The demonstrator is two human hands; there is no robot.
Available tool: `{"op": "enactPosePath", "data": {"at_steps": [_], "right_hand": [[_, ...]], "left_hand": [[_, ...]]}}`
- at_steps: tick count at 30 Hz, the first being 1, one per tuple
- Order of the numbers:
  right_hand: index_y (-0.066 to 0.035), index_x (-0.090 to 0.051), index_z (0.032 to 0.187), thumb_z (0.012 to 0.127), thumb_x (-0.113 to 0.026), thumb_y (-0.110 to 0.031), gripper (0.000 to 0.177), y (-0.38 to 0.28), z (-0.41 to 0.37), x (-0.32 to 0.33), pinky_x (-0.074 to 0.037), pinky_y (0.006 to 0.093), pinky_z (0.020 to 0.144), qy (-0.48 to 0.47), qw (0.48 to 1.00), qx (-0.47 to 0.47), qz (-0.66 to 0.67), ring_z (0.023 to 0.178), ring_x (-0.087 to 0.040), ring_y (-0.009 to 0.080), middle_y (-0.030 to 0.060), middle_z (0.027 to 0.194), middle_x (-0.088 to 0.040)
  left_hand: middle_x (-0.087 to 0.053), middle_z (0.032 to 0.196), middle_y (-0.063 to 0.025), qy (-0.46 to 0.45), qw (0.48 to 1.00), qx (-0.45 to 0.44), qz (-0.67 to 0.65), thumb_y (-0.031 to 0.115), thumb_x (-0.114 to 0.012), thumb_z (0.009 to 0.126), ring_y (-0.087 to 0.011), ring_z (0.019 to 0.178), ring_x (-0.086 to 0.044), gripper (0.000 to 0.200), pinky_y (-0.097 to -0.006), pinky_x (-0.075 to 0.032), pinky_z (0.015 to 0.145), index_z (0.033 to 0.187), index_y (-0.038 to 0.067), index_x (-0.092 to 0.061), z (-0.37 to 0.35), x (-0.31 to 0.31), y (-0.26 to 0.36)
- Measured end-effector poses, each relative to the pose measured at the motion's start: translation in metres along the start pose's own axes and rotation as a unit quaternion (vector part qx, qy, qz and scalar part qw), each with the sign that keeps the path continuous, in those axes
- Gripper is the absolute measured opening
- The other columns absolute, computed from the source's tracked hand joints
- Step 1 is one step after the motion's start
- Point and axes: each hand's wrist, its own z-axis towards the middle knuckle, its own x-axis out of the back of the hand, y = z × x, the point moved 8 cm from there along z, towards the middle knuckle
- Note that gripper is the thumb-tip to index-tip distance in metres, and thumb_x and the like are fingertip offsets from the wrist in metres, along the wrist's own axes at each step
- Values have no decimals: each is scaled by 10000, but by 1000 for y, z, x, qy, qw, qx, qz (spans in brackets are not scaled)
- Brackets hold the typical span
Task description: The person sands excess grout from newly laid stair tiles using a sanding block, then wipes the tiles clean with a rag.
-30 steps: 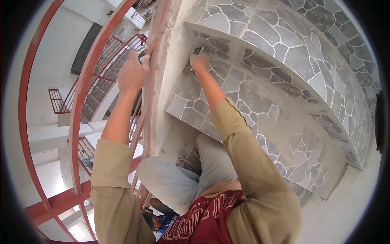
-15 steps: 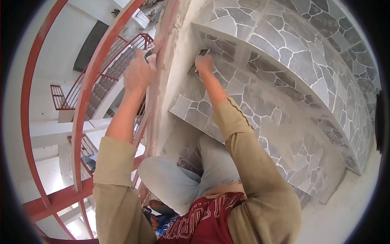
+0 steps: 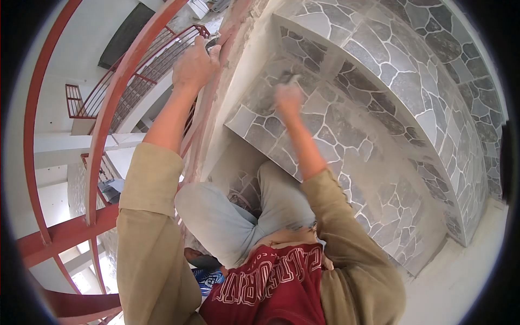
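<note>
My left hand [image 3: 195, 66] is raised at the red-painted edge [image 3: 218, 59] beside the stairs. Its fingers and thumb curl around something small and dark that I cannot make out. Over the grey stone-patterned step [image 3: 325, 130], close to its inner corner, is my right hand [image 3: 288, 98], closed and smeared by motion. It grips a flat dark trowel [image 3: 287, 77], blurred and partly hidden by the fingers. Pale joint lines run between the stones, and a dull grey film covers part of the surface near the trowel.
Curved red railing bars [image 3: 130, 70] rise on my left, with a lower floor visible through them. A stone-patterned riser [image 3: 374, 100] and a higher step [image 3: 390, 59] curve along the right. My bent knees [image 3: 214, 216] are below the step's front edge.
The camera view has shifted, so the stairs and railing sit differently in it. My right hand has moved with the trowel across the step, away from the corner. My left hand appears higher, still curled.
</note>
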Motion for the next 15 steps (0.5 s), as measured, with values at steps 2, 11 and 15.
{"op": "enactPosePath", "data": {"at_steps": [2,11,15], "right_hand": [[53,-600,896,891,-594,-249,302,-24,-35,-59,-496,519,707,64,997,40,25,727,-634,386,226,737,-631],[83,-649,1113,830,-682,-297,475,39,9,78,-521,523,861,-9,992,-3,-126,960,-677,462,313,1070,-687],[12,-636,1118,843,-608,-186,340,-26,44,155,-526,555,790,-118,956,87,-256,939,-659,504,285,977,-684]], "left_hand": [[-696,1046,-292,1,1000,-5,1,459,-500,1010,-479,997,-676,488,-585,-517,853,1215,15,-508,-1,3,2],[-705,1046,-290,32,999,-20,-6,449,-503,1008,-481,1000,-683,498,-586,-525,861,1233,5,-506,4,2,2],[-698,1037,-293,28,1000,-13,1,486,-471,1020,-486,991,-673,543,-590,-525,838,1288,15,-494,-1,-4,-3]]}}
